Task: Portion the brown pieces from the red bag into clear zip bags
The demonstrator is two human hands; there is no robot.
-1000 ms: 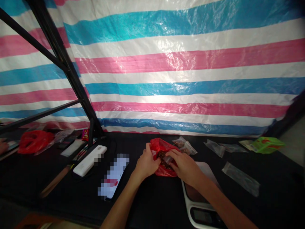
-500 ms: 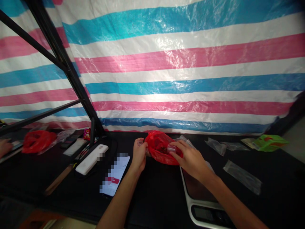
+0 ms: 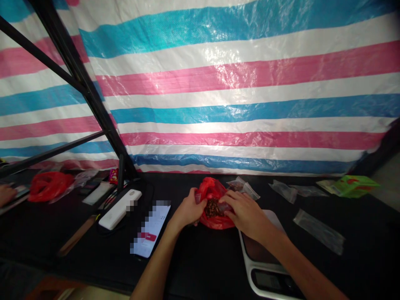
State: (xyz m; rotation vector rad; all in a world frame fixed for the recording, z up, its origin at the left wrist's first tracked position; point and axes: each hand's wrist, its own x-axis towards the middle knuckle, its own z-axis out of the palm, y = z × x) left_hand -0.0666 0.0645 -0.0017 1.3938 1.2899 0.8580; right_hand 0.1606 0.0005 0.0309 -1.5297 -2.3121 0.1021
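Observation:
A red plastic bag point(image 3: 217, 224) lies mouth up on the black table, with small brown bean-like pieces point(image 3: 212, 208) showing inside. At its left side my left hand point(image 3: 189, 207) is closed around the rim. My right hand point(image 3: 246, 210) reaches over the bag's right side, fingers pinched on a small clear plastic bag point(image 3: 223, 206) at the opening. My fingers hide part of the clear bag, and I cannot tell what it contains. Under my right forearm sits a kitchen scale point(image 3: 248, 266), partly covered by the arm.
Left of me lie a phone point(image 3: 154, 233) and a white power bank point(image 3: 120, 208). Clear plastic bags point(image 3: 318, 231) and a green packet point(image 3: 354, 186) are on the right. Behind the scale rests a filled clear bag point(image 3: 239, 184). Another person's hand point(image 3: 6, 194) shows far left, near another red bag point(image 3: 50, 186).
The red bag's mouth has tipped toward me, so the brown pieces show. My left hand has moved slightly nearer and right along the rim. My right hand has shifted slightly nearer.

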